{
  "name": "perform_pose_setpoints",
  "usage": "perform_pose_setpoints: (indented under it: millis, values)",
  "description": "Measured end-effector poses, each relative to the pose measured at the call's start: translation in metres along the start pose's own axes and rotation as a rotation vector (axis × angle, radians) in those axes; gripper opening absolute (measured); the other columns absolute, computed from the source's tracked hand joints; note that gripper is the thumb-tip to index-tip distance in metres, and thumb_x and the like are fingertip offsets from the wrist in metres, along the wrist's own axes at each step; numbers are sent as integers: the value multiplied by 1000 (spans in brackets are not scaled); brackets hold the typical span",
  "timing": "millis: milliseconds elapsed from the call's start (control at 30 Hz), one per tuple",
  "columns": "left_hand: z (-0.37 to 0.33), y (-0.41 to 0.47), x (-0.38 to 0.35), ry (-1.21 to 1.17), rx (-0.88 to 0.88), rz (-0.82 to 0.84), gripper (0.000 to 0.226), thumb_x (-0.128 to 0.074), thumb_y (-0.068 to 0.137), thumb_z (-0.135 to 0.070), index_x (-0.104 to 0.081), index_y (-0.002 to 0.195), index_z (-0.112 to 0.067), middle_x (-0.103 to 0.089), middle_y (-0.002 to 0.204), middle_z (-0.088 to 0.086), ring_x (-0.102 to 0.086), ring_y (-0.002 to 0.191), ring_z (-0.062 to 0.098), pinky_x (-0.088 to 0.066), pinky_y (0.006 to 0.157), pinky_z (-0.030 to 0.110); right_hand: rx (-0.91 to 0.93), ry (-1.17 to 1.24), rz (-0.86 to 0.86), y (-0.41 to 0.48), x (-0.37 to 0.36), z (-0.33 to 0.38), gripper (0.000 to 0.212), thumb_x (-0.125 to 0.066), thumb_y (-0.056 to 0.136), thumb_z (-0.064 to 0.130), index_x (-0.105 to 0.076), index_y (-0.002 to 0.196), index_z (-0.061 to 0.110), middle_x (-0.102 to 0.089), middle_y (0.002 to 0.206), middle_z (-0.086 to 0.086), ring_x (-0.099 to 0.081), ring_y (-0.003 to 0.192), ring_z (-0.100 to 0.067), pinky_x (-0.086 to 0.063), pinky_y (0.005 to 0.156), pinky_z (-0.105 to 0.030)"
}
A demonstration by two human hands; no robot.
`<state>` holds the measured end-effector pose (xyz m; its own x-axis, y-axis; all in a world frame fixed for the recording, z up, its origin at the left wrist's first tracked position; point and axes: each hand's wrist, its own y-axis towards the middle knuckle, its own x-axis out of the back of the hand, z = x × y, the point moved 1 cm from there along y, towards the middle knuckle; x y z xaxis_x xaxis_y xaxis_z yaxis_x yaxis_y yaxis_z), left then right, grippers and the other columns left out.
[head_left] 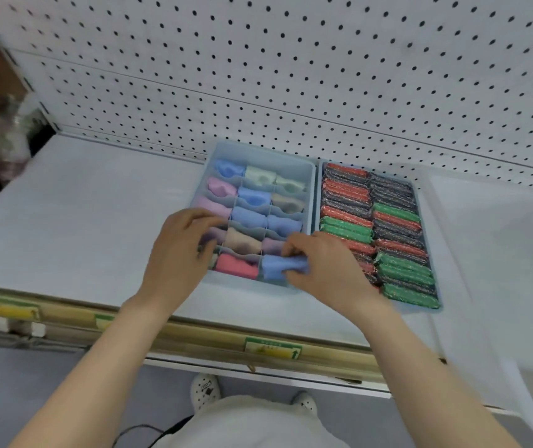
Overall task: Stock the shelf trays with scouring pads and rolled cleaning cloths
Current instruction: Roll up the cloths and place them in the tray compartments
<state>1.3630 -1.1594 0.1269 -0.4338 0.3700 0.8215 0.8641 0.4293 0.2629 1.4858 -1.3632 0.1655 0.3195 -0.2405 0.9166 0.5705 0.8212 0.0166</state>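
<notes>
Right hand point(320, 270) pinches blue cloth point(275, 268), apparently seating it in near-right cell of divided tray point(258, 150). Left hand point(178, 250) curled over purple cloth point(215, 236) in left column, likely steadying; blurred, grip undetermined. Scouring pads point(394, 221) packed on edge in adjoining tray point(434, 310), evidently full.

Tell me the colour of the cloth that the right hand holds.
The cloth is blue; the head view shows it.

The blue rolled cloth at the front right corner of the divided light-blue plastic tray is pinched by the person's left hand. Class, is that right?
No. The head view shows the right hand pinching the blue rolled cloth at the front right corner of the divided light-blue plastic tray.
</notes>
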Motion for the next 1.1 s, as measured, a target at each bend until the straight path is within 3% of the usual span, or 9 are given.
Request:
perform_pose_setpoints:
  millis: [133, 333, 400, 467, 633, 800, 867, 933, 1100]
  values:
    - [13, -2, -8, 78, -127, 46, 23, -63, 87, -8, -71, 107, -17, -64, 111, -2, -53, 112, 23, -47, 95, 33, 38, -319, 71, 19, -15, 15, 13, -61, 78, 13, -59, 88, 20, -63, 76, -6, -60, 74, -33, -34, 57, -32]
    - [16, -5, -7, 117, -169, 84, 29, -54, 87, -14, -73, 108, -15, -67, 111, 0, -54, 113, 23, -48, 93, 32, 87, -567, 201, 32, -23, 24, 15, -63, 80, 23, -64, 95, 23, -67, 80, -1, -65, 77, -27, -29, 59, -27]
    - [16, -5, -7, 135, -160, 105, 34, -44, 89, -20, -73, 107, -15, -68, 110, 0, -55, 113, 23, -47, 93, 32, 139, -662, 160, 35, -20, 27, 13, -75, 63, 28, -66, 72, 23, -50, 52, 2, -58, 54, -27, -23, 50, -23]
    - [16, -4, -7, 139, -156, 109, 41, -37, 90, -25, -74, 105, -15, -69, 107, 0, -55, 112, 23, -46, 93, 31, 155, -686, 169, 40, -18, 31, 15, -74, 62, 27, -60, 62, 21, -25, 47, 6, -43, 47, -27, -13, 47, -21]
    - [16, -5, -8, 140, -144, 116, 43, -35, 89, -26, -74, 103, -16, -70, 105, -1, -56, 109, 23, -46, 92, 31, 97, -659, 304, 44, -34, 25, 12, -53, 91, 30, -54, 88, 19, -66, 88, -3, -64, 84, -28, -32, 60, -28]
    - [16, -6, -9, 138, -126, 115, 43, -34, 89, -27, -74, 102, -17, -70, 105, -2, -56, 110, 23, -47, 93, 31, 33, -478, 430, 37, -12, 22, 31, -53, 90, 39, -45, 67, 20, -47, 67, -1, -51, 73, -27, -44, 62, -30]
    - [15, -6, -10, 141, -124, 117, 44, -34, 89, -28, -74, 101, -17, -70, 104, -2, -56, 110, 23, -46, 93, 30, 71, -649, 425, 39, -9, 27, 11, -54, 91, 30, -61, 84, 25, -43, 77, -2, -49, 81, -26, -35, 67, -27]
    - [15, -6, -10, 140, -118, 107, 44, -33, 89, -28, -75, 100, -17, -71, 103, -3, -56, 109, 23, -45, 93, 30, 83, -787, 445, 43, -16, 31, 14, -58, 89, 21, -64, 102, 22, -51, 88, -6, -54, 96, -24, -30, 70, -27]
    - [14, -8, -8, 129, -127, 92, 44, -33, 89, -27, -74, 100, -16, -71, 103, -2, -56, 109, 23, -47, 94, 31, 95, -774, 449, 43, -25, 26, 11, -58, 89, 19, -63, 98, 21, -66, 96, -2, -58, 99, -24, -33, 73, -29]
